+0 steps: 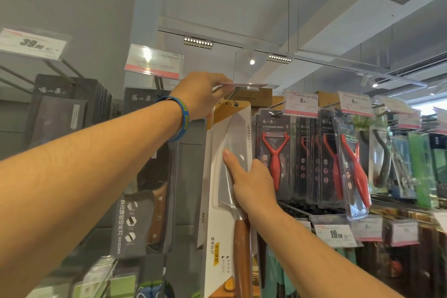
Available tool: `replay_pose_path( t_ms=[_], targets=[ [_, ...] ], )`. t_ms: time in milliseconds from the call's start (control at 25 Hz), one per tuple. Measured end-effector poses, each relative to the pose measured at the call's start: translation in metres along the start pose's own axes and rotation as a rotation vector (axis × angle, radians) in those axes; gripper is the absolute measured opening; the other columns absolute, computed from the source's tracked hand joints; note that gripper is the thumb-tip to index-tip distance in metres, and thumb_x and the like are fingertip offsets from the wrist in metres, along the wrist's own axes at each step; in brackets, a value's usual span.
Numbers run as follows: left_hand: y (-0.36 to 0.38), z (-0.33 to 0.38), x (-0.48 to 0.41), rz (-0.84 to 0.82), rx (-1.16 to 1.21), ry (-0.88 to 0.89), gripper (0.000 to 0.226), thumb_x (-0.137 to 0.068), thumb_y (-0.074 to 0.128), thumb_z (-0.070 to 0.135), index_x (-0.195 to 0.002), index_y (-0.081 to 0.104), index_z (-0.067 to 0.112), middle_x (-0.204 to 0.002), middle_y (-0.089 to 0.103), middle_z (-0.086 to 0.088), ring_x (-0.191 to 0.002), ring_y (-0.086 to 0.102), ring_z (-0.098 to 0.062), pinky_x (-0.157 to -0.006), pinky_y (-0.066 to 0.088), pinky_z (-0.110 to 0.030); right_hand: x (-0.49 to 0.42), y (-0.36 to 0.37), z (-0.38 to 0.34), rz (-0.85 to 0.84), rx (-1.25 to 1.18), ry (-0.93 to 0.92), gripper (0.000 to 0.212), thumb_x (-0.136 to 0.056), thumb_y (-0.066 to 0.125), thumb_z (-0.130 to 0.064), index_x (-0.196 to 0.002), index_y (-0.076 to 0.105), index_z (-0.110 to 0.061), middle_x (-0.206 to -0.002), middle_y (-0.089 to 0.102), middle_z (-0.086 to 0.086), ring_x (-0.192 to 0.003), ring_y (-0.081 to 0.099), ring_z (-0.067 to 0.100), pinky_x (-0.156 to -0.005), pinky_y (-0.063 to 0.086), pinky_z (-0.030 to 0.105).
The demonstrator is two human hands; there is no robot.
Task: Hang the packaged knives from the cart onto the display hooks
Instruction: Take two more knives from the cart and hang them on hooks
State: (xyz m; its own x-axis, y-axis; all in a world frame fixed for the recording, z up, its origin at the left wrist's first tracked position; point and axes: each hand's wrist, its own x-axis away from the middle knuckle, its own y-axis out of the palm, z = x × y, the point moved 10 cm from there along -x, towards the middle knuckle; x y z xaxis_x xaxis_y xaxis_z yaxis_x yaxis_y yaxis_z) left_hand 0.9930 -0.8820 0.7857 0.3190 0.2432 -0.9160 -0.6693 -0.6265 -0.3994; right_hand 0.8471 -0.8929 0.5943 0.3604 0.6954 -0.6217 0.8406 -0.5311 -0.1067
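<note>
A packaged cleaver with a wooden handle, in white and yellow card (228,176), hangs upright in the middle of the display. My right hand (251,181) grips its right edge at the blade, forefinger laid across the clear blister. My left hand (202,95), with a blue wristband, is raised above the package and pinches the price tag holder (244,85) at the tip of the display hook, lifting it flat. The package's hang hole sits just under that hook. The cart is out of view.
Dark boxed cleavers (142,201) hang to the left. Red peelers in blister packs (275,152) hang close on the right, with more utensils beyond. Price tags (336,234) line a lower rail. Further tag holders (153,61) jut out overhead.
</note>
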Motion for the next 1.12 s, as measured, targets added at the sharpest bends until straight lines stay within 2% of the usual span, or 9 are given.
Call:
replay_pose_path(
  t_ms=[80, 240, 320, 520, 680, 800, 880, 1040, 1120],
  targets=[
    [0.000, -0.001, 0.001, -0.001, 0.006, -0.007, 0.034, -0.101, 0.044, 0.045, -0.126, 0.062, 0.031, -0.119, 0.066, 0.003, -0.079, 0.057, -0.012, -0.054, 0.042, -0.015, -0.002, 0.000, 0.003, -0.013, -0.016, 0.016, 0.071, -0.084, 0.059, -0.075, -0.124, 0.060, -0.016, -0.118, 0.067, 0.001, -0.106, 0.065, 0.021, -0.090, 0.054, 0.039],
    [-0.001, 0.000, 0.001, 0.029, -0.005, 0.001, 0.035, -0.101, 0.044, 0.047, -0.125, 0.063, 0.029, -0.122, 0.066, 0.001, -0.094, 0.053, -0.014, -0.059, 0.037, -0.015, -0.002, 0.009, 0.006, -0.097, -0.185, 0.116, 0.058, -0.083, 0.065, -0.072, -0.114, 0.064, -0.023, -0.102, 0.074, -0.006, -0.088, 0.072, 0.012, -0.067, 0.054, 0.024],
    [-0.001, 0.001, 0.002, 0.029, -0.002, 0.004, 0.035, -0.101, 0.044, 0.047, -0.124, 0.063, 0.029, -0.121, 0.066, 0.002, -0.094, 0.054, -0.015, -0.059, 0.038, -0.017, -0.003, 0.011, 0.007, -0.099, -0.204, 0.125, 0.055, -0.082, 0.066, -0.071, -0.112, 0.066, -0.025, -0.097, 0.075, -0.007, -0.085, 0.073, 0.011, -0.065, 0.055, 0.024],
    [-0.001, 0.000, 0.004, 0.006, 0.010, -0.004, 0.032, -0.100, 0.046, 0.048, -0.123, 0.063, 0.033, -0.110, 0.062, 0.012, -0.065, 0.063, -0.007, -0.048, 0.039, -0.011, -0.001, 0.000, 0.027, 0.012, -0.273, 0.182, 0.048, -0.084, 0.065, -0.070, -0.108, 0.063, -0.028, -0.105, 0.073, -0.002, -0.096, 0.070, 0.020, -0.089, 0.059, 0.042],
    [-0.002, 0.001, 0.000, 0.033, -0.002, 0.010, 0.034, -0.101, 0.047, 0.046, -0.124, 0.064, 0.028, -0.121, 0.067, 0.004, -0.098, 0.060, -0.015, -0.067, 0.040, -0.019, 0.005, 0.002, 0.020, -0.053, -0.279, 0.214, 0.042, -0.086, 0.060, -0.071, -0.096, 0.058, -0.030, -0.102, 0.071, -0.003, -0.090, 0.069, 0.016, -0.065, 0.051, 0.026],
    [-0.002, 0.001, 0.000, 0.040, 0.007, 0.004, 0.034, -0.100, 0.047, 0.046, -0.124, 0.064, 0.027, -0.121, 0.067, 0.003, -0.098, 0.055, -0.013, -0.071, 0.038, -0.021, 0.003, -0.008, 0.011, -0.044, -0.175, 0.155, 0.060, -0.087, 0.058, -0.072, -0.119, 0.059, -0.021, -0.111, 0.069, 0.001, -0.099, 0.068, 0.022, -0.085, 0.058, 0.040],
    [-0.002, 0.001, 0.000, 0.034, 0.007, 0.002, 0.034, -0.100, 0.048, 0.045, -0.124, 0.064, 0.027, -0.122, 0.067, 0.003, -0.098, 0.054, -0.012, -0.071, 0.038, -0.021, 0.000, -0.018, 0.006, -0.025, -0.027, 0.075, 0.075, -0.087, 0.055, -0.073, -0.133, 0.057, -0.014, -0.120, 0.068, 0.005, -0.108, 0.066, 0.026, -0.098, 0.055, 0.047],
    [-0.001, 0.003, 0.001, 0.028, 0.038, -0.012, 0.032, -0.099, 0.048, 0.047, -0.120, 0.065, 0.029, -0.119, 0.066, 0.006, -0.094, 0.063, -0.018, -0.061, 0.042, -0.016, -0.006, -0.024, -0.008, -0.053, 0.029, 0.004, 0.082, -0.085, 0.056, -0.075, -0.139, 0.056, -0.012, -0.124, 0.067, 0.007, -0.113, 0.065, 0.028, -0.100, 0.053, 0.048],
    [-0.001, 0.004, 0.002, 0.028, 0.032, -0.015, 0.033, -0.099, 0.048, 0.048, -0.120, 0.065, 0.029, -0.119, 0.067, 0.005, -0.096, 0.063, -0.017, -0.067, 0.046, -0.020, -0.006, -0.020, -0.016, -0.069, 0.057, -0.009, 0.085, -0.083, 0.058, -0.076, -0.137, 0.056, -0.011, -0.127, 0.066, 0.007, -0.115, 0.064, 0.029, -0.100, 0.053, 0.049]
  ],
)
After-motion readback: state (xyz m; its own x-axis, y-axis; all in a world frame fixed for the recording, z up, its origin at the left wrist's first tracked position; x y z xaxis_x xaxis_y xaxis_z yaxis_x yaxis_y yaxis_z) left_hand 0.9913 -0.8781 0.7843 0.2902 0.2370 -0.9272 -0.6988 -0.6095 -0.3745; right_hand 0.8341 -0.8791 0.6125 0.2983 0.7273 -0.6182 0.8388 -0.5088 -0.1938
